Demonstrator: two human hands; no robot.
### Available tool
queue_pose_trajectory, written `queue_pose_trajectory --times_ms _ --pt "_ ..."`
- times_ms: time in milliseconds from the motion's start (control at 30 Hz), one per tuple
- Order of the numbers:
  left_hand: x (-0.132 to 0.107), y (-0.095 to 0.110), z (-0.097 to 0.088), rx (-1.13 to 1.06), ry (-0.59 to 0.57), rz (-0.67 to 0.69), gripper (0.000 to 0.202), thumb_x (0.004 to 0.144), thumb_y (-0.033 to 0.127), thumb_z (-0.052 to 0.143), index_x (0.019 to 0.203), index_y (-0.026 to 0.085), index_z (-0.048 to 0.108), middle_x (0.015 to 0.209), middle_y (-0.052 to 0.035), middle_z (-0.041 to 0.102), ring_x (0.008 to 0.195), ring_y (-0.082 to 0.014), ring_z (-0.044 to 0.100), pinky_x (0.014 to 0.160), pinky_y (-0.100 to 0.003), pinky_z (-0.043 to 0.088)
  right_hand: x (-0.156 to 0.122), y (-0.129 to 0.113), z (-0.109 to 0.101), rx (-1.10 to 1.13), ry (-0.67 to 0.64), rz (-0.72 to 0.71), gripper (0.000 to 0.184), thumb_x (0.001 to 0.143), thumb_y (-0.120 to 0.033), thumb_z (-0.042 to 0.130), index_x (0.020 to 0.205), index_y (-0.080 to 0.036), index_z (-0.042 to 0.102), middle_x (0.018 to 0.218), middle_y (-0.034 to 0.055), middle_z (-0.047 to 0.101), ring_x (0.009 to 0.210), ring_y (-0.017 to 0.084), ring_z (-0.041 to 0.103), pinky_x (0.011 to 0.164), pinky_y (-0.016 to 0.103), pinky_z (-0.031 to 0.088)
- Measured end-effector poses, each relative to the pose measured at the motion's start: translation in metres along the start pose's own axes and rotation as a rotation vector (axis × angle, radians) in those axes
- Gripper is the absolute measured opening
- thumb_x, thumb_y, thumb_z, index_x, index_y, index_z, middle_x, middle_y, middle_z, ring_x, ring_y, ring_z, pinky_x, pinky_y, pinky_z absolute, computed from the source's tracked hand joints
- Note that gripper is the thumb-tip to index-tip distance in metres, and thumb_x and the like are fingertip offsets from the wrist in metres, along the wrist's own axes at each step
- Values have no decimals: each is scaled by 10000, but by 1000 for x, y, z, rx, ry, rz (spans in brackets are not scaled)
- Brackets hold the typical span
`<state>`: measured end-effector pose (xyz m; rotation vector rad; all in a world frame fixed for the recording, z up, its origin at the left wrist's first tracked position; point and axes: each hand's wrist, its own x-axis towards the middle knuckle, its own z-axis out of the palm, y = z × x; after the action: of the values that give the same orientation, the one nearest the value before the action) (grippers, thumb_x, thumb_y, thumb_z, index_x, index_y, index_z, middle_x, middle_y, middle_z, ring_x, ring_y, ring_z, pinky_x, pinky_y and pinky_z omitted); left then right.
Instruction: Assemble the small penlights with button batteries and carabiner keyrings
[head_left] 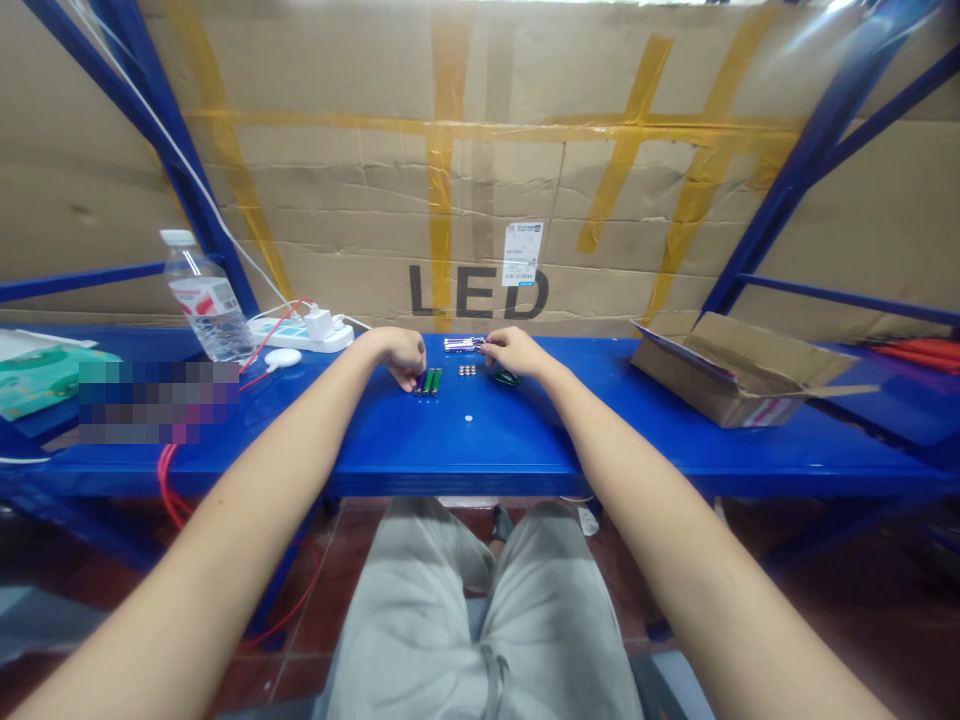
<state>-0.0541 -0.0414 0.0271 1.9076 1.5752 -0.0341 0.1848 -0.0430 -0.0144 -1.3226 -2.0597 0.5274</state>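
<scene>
My left hand [405,357] is closed, its fingertips down at the left end of a short row of green batteries [431,381]. Something dark purple shows at those fingertips, too small to make out. Farther back lie purple-and-silver batteries [459,345], and my right hand [514,350] pinches at their right end. Between the hands stands a small cluster of silver round-ended pieces [467,370], perhaps batteries on end. Partly hidden below my right hand is a dark green item [508,377]. A small white disc [469,418] lies nearer the front edge.
On the blue table [465,450], an open cardboard box [739,385] stands at right. To the left are a water bottle [206,305], a power strip [334,335], a white round charger [283,358] and red cables [169,480]. A large cardboard sheet [360,220] rises behind.
</scene>
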Motion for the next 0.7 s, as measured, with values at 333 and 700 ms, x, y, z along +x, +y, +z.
queue_pose_trajectory --times_ms 333,700 --pt "-2 3 -7 112 215 40 194 690 106 629 878 117 677 770 -104 714 743 -223 705 720 -313 574 2 2 1 12 0 -32 250 885 -290 565 672 -164 604 694 28 681 609 133 558 613 256 405" --pt "16 27 29 -162 455 798 186 841 232 622 987 125 666 946 -75 733 878 -154 669 841 -280 518 -4 -9 -1 322 -130 -27 199 862 -330 647 815 -138 669 598 -7 589 596 132 566 604 247 441"
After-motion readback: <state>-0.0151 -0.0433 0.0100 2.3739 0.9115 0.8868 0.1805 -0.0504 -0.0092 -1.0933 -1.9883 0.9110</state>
